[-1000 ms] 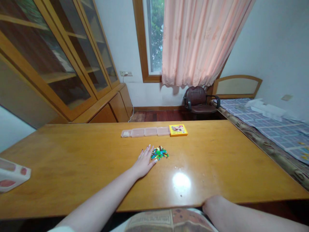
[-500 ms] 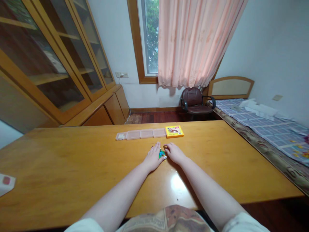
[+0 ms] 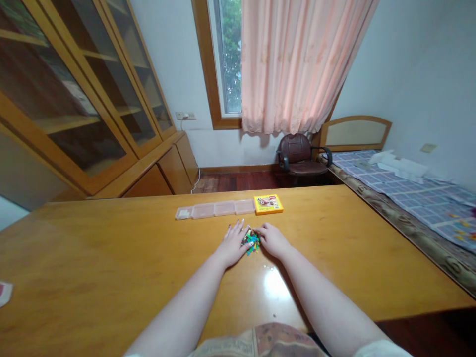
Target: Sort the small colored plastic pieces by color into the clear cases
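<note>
A small pile of colourful little pieces (image 3: pixel 252 241) lies in the middle of the wooden table (image 3: pixel 92 258). My left hand (image 3: pixel 233 243) rests flat against the pile's left side, fingers spread. Against its right side sits my right hand (image 3: pixel 271 239), fingers touching the pieces. Both hands cup the pile between them and cover part of it. Just beyond stand a clear plastic compartment box (image 3: pixel 214 209) with several cells and a yellow box (image 3: pixel 268 204) beside it.
A white and red object (image 3: pixel 3 292) pokes in at the table's left edge. Glass-door wooden cabinets (image 3: pixel 82 99) line the left wall. Behind the table are a dark chair (image 3: pixel 302 156), a pink curtain (image 3: pixel 293 64) and a bed (image 3: pixel 416 188) at the right.
My right hand came up from the table's near edge to the right side of the pile. The pile is now pressed together between both hands. The camera view shifted slightly right.
</note>
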Demonstrator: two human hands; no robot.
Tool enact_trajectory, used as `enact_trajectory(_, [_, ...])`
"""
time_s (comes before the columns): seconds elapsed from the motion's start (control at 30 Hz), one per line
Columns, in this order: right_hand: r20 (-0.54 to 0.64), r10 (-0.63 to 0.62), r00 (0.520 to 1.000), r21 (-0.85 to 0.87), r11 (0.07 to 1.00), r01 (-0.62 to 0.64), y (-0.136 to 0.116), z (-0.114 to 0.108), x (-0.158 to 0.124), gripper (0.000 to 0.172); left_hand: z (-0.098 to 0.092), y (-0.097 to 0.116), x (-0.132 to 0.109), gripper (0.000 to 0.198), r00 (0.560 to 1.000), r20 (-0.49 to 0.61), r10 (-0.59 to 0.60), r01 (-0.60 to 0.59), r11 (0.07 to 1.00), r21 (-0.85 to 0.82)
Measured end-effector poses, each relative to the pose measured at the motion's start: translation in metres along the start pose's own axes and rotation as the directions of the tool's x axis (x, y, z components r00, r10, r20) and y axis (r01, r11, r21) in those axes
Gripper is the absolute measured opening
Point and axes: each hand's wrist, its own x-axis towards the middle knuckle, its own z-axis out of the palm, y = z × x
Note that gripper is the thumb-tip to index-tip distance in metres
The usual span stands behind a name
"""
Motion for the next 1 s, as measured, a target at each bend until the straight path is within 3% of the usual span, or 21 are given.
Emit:
enact_trajectory(0.1, [-0.024,0.051,0.998,-0.051,0.997,-0.052,0.0,-0.005,0.0,0.032,-0.002,-0.006,-0.002,0.057,1.0,-0.002,-0.028,0.028,0.999,0.027])
enact_trajectory(0.3, [0.015,-0.013,1.0,-0.186,0.982,0.015,0.007,-0.019,0.015,0.027,-0.003,-0.012,0.006,0.059,0.996,-0.03,-0.087,0.088,0.996,0.02])
enact_trajectory(0.47, [-0.054,-0.139,0.989,-0.113,0.985,0.132,0.007,-0.007,0.021,0.028,-0.003,-0.009,0.008,0.055,0.998,-0.013,-0.062,0.062,0.997,0.037])
enact_trajectory(0.63, [0.017,-0.162,0.987,-0.092,0.982,0.163,0.009,0.004,0.02,0.035,-0.003,-0.014,0.008,0.057,0.997,-0.039,-0.074,0.072,0.997,-0.042])
enact_trajectory(0.83, [-0.029,-0.216,0.976,-0.021,0.976,0.215,0.016,0.0,0.02,0.036,-0.003,-0.017,0.011,0.05,0.996,-0.051,-0.068,0.064,0.995,-0.075])
enact_trajectory(1.0, [0.021,-0.259,0.966,-0.044,0.965,0.259,0.018,-0.003,0.018,0.033,-0.005,-0.016,0.009,0.053,0.999,-0.029,-0.042,0.041,0.998,-0.041])
